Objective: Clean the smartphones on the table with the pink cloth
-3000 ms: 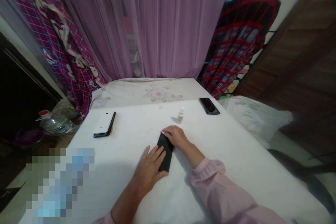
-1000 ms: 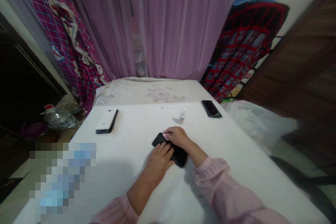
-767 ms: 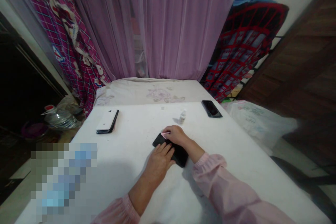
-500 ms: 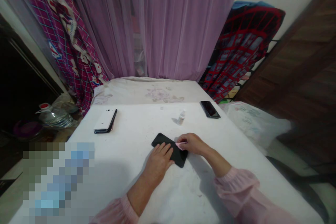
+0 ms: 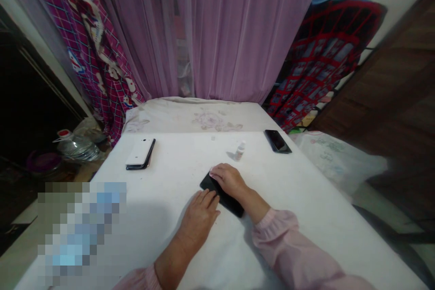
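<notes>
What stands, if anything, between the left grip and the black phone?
Nothing visible does: the left grip touches the near edge of the black phone. The right grip covers another part, with a small pale piece at its tip; the bottle stands farther back.

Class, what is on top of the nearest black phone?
The left hand on its near edge; the right hand across it, with a pale scrap. What they cover of the black phone is hidden.

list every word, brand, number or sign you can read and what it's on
None can be read.
White phone: tiny mark, too small to read.
Plastic bag: faint printing, too blurred to read.
Small bottle: any label too blurred to read.
Black phone: no lettering shows.
</notes>
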Demonstrator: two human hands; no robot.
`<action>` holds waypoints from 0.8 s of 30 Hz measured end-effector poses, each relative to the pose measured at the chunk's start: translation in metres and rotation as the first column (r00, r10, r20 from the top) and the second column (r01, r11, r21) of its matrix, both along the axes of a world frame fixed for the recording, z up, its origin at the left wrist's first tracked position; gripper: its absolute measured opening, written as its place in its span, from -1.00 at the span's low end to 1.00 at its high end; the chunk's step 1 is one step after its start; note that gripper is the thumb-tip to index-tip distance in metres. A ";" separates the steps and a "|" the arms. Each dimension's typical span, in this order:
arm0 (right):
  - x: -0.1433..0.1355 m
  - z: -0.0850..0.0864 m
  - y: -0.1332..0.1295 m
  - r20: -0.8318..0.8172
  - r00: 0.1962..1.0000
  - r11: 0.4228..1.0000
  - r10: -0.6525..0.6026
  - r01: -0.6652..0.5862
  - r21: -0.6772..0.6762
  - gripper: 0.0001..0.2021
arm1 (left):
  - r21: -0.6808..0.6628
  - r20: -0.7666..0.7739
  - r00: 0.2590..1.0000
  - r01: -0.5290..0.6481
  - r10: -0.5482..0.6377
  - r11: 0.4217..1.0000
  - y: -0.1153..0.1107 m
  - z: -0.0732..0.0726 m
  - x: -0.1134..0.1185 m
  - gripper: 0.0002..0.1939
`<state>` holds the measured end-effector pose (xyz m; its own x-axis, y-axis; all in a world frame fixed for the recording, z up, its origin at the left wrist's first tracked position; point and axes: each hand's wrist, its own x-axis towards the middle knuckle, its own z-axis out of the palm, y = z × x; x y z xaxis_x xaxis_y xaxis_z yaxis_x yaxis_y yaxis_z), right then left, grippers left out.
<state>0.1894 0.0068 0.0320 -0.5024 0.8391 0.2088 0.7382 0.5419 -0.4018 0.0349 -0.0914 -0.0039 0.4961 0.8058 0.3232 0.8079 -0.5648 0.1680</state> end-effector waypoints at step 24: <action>0.041 -0.008 -0.038 -0.140 0.981 0.991 0.134 -0.134 0.010 -0.84 | 0.007 0.021 1.000 0.005 -0.005 1.000 -0.003 0.001 0.004 -0.68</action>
<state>0.2302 -0.0314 0.0237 -0.5761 0.7660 0.2851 0.5951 0.6322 -0.4961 0.0384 -0.0947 -0.0025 0.4934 0.8009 0.3392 0.8012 -0.5703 0.1813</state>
